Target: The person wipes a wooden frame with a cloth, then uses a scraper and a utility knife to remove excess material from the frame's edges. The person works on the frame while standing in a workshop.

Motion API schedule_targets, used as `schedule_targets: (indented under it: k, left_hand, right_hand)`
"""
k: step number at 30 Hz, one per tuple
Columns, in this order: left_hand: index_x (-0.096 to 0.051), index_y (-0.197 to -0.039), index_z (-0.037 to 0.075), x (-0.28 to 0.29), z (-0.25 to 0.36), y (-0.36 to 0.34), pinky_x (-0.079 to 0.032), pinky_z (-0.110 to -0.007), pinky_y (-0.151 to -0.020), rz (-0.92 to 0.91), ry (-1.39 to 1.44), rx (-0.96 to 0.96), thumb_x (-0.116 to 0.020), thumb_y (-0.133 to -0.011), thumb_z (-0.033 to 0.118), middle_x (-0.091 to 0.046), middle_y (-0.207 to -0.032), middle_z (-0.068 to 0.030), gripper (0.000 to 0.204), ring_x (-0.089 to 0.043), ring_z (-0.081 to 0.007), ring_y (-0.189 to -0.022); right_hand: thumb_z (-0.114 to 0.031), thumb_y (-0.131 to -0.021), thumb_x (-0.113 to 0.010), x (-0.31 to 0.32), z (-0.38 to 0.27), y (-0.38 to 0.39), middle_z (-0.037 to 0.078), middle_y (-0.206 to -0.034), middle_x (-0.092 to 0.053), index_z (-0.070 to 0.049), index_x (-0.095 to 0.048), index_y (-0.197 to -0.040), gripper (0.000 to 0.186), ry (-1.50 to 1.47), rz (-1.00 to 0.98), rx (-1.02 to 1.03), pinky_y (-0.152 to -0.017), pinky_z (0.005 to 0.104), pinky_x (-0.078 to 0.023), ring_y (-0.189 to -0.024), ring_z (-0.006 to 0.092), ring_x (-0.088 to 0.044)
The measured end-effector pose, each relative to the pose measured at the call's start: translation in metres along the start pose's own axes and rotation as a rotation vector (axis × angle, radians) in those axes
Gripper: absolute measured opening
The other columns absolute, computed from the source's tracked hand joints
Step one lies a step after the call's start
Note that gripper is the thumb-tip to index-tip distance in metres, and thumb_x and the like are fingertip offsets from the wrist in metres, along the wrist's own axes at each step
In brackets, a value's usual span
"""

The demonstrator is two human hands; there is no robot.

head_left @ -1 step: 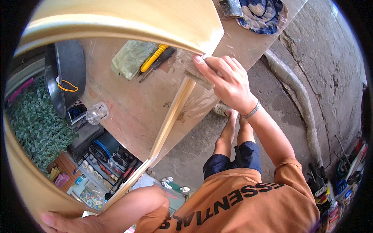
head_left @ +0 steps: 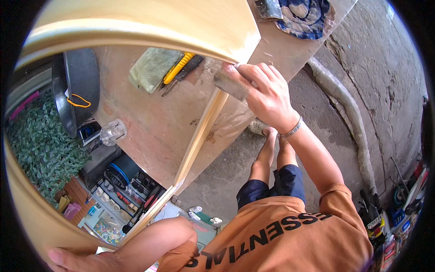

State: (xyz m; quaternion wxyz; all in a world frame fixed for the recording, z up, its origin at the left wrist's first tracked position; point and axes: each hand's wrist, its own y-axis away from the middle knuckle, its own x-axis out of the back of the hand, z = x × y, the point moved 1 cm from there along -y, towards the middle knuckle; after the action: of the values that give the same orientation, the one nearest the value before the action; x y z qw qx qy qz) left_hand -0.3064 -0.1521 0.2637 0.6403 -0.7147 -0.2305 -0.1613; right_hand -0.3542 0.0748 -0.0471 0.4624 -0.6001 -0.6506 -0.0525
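Note:
A large pale wooden frame (head_left: pixel 149 29) fills the upper left and curves down the left rim. Its narrow bar (head_left: pixel 200 131) slants toward the lower left. My right hand (head_left: pixel 270 93) is closed on a flat grey-brown piece that looks like sandpaper (head_left: pixel 232 84), pinched between thumb and fingers. The piece lies at the upper end of the bar, by the frame's corner. Down at the lower left, my left hand (head_left: pixel 88 261) grips the frame, its thumb laid along the wood and its other fingers mostly hidden.
Beneath the frame stands a brown table (head_left: pixel 154 118) bearing a folded pale cloth (head_left: pixel 155 68), a yellow-handled tool (head_left: pixel 179 68) and a clear plastic cup (head_left: pixel 113 132). A blue patterned cloth (head_left: pixel 304 18) lies at the far corner. A long wrapped hose (head_left: pixel 346 104) runs across the floor.
The grey-brown piece in my right hand has tilted, showing more of its flat face, and has shifted slightly left. My left hand and the frame look the same.

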Motion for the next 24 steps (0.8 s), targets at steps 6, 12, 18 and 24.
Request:
schedule_targets:
  k: [6,12,18,24]
  left_hand:
    - [-0.053,-0.07,0.004,0.007,-0.016,-0.009,-0.041,-0.033,-0.049,-0.02,-0.1,-0.179,-0.066,-0.098,0.057,-0.047,-0.06,-0.0035,0.061,-0.047,-0.0146,-0.054]
    - [-0.052,-0.07,0.005,0.006,-0.017,-0.01,-0.04,-0.033,-0.049,-0.013,-0.094,-0.202,-0.066,-0.097,0.059,-0.046,-0.059,-0.0032,0.062,-0.045,-0.0145,-0.053]
    - [-0.051,-0.068,0.007,0.008,-0.02,-0.01,-0.039,-0.033,-0.05,-0.029,-0.118,-0.211,-0.065,-0.097,0.06,-0.045,-0.058,-0.0022,0.062,-0.044,-0.0144,-0.053]
    - [-0.051,-0.068,0.007,0.009,-0.021,-0.008,-0.039,-0.033,-0.049,-0.028,-0.071,-0.191,-0.065,-0.097,0.06,-0.044,-0.058,-0.0012,0.063,-0.044,-0.0142,-0.053]
  right_hand:
    - [-0.012,-0.075,-0.069,-0.004,-0.014,0.008,0.005,-0.096,-0.057,-0.01,-0.064,-0.136,0.061,-0.073,0.077,-0.088,-0.071,0.0339,-0.046,-0.084,0.02,-0.058]
    - [-0.013,-0.075,-0.069,-0.005,-0.002,0.004,0.001,-0.091,-0.056,-0.016,-0.06,-0.144,0.069,0.02,0.064,-0.033,-0.07,0.0348,-0.045,-0.08,0.0193,-0.056]
    - [-0.007,-0.082,-0.066,0.011,-0.048,0.019,0.012,-0.114,-0.063,-0.008,-0.066,-0.13,0.048,-0.442,-0.035,-0.147,-0.079,0.0417,-0.053,-0.097,0.0295,-0.063]
    - [0.004,-0.078,-0.074,0.024,-0.029,0.021,0.012,-0.094,-0.06,-0.002,-0.068,-0.118,0.041,-0.502,0.126,-0.384,-0.067,0.037,-0.056,-0.081,0.0314,-0.066]
